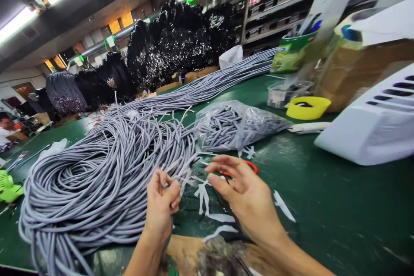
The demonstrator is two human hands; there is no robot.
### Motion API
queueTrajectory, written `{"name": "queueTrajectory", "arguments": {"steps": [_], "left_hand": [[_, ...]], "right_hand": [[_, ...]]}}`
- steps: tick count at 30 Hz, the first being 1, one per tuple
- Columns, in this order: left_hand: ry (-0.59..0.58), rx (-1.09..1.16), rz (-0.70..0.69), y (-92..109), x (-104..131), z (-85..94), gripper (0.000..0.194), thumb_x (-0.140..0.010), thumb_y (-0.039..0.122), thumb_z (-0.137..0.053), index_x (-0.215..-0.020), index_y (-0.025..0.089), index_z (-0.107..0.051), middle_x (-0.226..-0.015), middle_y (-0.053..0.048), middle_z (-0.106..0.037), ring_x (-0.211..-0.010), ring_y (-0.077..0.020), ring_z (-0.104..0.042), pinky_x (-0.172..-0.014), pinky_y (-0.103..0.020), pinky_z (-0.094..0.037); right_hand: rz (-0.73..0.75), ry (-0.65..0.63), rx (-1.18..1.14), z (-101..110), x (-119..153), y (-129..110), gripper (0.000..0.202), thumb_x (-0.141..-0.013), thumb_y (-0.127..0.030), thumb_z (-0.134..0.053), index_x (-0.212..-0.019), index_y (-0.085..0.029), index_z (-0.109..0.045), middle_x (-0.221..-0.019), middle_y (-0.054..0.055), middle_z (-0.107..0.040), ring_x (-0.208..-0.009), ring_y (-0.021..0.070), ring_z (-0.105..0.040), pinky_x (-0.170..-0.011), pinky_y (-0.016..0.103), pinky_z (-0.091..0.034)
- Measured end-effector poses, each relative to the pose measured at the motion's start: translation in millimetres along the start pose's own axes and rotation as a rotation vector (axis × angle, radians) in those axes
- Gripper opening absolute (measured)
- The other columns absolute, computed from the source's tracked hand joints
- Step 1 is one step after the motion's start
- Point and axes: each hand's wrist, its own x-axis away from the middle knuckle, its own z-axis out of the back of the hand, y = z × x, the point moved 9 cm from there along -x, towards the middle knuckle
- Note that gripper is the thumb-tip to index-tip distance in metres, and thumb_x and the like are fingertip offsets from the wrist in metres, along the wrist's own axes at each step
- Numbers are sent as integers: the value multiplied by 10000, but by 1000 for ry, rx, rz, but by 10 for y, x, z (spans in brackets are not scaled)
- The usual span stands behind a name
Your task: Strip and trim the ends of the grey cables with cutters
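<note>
My left hand [162, 196] is pinched closed near the end of a grey cable, at the right side of a big coiled bundle of grey cables [80, 172]. Thin pale strands stick out beyond its fingertips. To the right, my right hand [244, 189] has its fingers bent and apart, with a gap between thumb and fingertips and nothing clearly held. Red-handled scissors [252, 167] lie partly hidden behind it. White strips [203, 196] lie on the green table between and below the hands.
Behind the hands sits a clear bag of short grey pieces [226, 125]. A yellow ring [308, 108], a plastic box [281, 94], a green tub [289, 54] and a white slotted bin [371, 125] stand at the right. Long cables [207, 84] stretch across the back.
</note>
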Motion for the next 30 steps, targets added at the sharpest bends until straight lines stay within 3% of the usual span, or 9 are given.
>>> {"name": "queueTrajectory", "arguments": {"steps": [2,5,8,12,17,19,22,24,30], "left_hand": [[-37,-48,-19,-27,17,-43,506,-580,354,-752,-652,200,-274,-567,119,-368,-324,32,-224,-310,-87,-113],[-75,-97,-28,-72,36,-94,431,-586,357,-754,-802,200,-416,-589,113,-378,-333,24,-229,-313,-107,-124],[-92,-127,0,-109,43,-122,497,-587,398,-749,-956,166,-510,-573,98,-373,-345,10,-236,-323,-137,-129],[-124,-161,62,-156,45,-136,475,-590,483,-719,-837,97,-595,-479,101,-305,-356,1,-184,-341,-156,-108],[-48,-127,-1,-79,39,-49,442,-578,483,-728,-790,122,-587,-452,114,-271,-353,-3,-167,-336,-145,-107],[-38,-127,3,-82,42,-41,427,-572,476,-733,-774,131,-583,-460,113,-283,-346,-1,-175,-329,-139,-115],[-15,-152,-21,-71,39,-25,392,-583,463,-726,-755,133,-602,-475,106,-310,-340,3,-186,-321,-137,-128],[19,-176,-68,-40,34,5,363,-610,452,-708,-748,124,-633,-461,101,-316,-346,-2,-202,-326,-138,-148],[143,-168,-123,-11,24,102,321,-666,419,-662,-684,99,-647,-468,41,-465,-385,-39,-367,-340,-142,-258]], "right_hand": [[-92,-136,-40,-135,-28,56,385,-564,-406,-716,-845,-191,-562,-710,18,-638,-460,95,-509,-427,209,-433],[-135,-234,-47,-229,-26,54,298,-553,-429,-719,-625,-168,-593,-574,20,-617,-520,141,-563,-517,252,-484],[-89,-88,-2,-68,-68,15,286,-598,-432,-690,-550,-172,-579,-515,7,-582,-494,138,-543,-502,253,-473],[-25,129,39,218,-156,-12,265,-624,-429,-669,-635,-179,-581,-595,16,-593,-538,139,-548,-513,250,-464],[123,427,200,559,-155,-229,363,-626,-429,-670,-870,-186,-555,-813,37,-589,-477,82,-445,-418,214,-383],[96,313,212,445,-172,-224,408,-607,-439,-682,-902,-184,-564,-820,34,-597,-417,55,-376,-365,203,-331],[-24,-115,98,-12,-152,-76,380,-563,-474,-694,-780,-172,-617,-705,27,-626,-449,88,-464,-397,207,-389],[-82,-321,56,-251,-71,5,322,-567,-465,-694,-674,-167,-635,-626,25,-625,-522,129,-534,-468,225,-444],[-127,-417,66,-372,6,74,280,-608,-436,-678,-605,-162,-625,-598,17,-611,-568,142,-542,-520,237,-448]]}}
